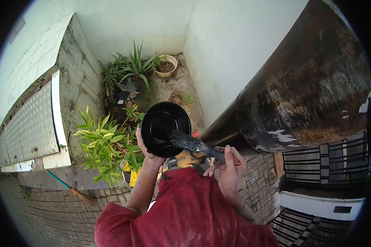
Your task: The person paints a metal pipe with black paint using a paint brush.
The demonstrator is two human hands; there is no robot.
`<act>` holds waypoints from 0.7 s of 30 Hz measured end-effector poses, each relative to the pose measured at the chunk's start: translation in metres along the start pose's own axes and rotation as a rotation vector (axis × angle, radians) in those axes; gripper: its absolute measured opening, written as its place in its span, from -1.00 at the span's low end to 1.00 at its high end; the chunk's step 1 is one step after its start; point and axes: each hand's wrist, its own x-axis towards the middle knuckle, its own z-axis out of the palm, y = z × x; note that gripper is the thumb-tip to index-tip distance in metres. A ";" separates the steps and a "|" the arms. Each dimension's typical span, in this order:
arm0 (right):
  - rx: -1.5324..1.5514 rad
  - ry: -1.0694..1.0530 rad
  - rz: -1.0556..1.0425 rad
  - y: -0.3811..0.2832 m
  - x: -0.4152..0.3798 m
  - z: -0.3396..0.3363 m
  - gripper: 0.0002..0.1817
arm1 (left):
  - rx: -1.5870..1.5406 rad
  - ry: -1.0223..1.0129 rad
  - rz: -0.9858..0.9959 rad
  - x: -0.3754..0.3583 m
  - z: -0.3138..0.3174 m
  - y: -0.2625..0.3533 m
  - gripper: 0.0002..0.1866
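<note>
My left hand (146,146) grips a round black paint container (165,108) by its left side, the fingers partly hidden behind it. Dark, glossy paint coats the inside. In my right hand (230,168) is a paintbrush (200,146), held by the handle with its bristles pointing left. The black-coated bristles reach over the container's right rim to its inside. Just beyond my right hand stands a large dark cylinder (301,90), partly black and partly rusty brown, with pale bare patches near its lower edge.
Leafy plants (107,138) grow left of the container, with an aloe plant (137,66) and a white pot (166,68) farther back. A tiled block (76,82) stands left. A broom (80,193) lies on the paving (49,210). Black metal railings (323,162) are at right.
</note>
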 end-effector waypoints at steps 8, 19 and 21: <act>0.597 0.039 0.662 0.047 0.000 -0.025 -0.70 | 0.276 0.129 0.189 -0.003 0.025 -0.003 -0.45; 0.944 -0.139 0.396 -0.031 -0.049 -0.036 -0.73 | 0.283 -0.193 0.125 -0.028 0.079 -0.038 -0.41; 1.062 -0.261 0.292 -0.038 -0.057 -0.048 -0.75 | 0.294 -0.222 0.126 -0.026 0.096 -0.038 -0.41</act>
